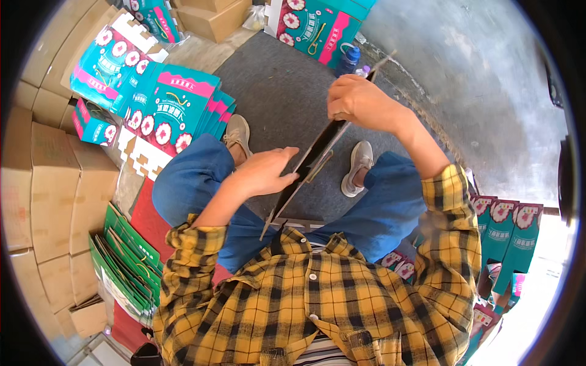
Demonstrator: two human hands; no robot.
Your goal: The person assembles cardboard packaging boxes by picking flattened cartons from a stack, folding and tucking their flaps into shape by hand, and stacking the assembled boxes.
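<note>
Carton blank (pixel 317 155) edge-on between both grips.

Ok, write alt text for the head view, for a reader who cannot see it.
Seen from above, a seated person in a yellow plaid shirt and blue jeans holds a flat folded carton edge-on between both hands, left hand low, right hand at the top. Stacks of teal flat cartons, green ones and brown boxes surround a grey mat.
</note>
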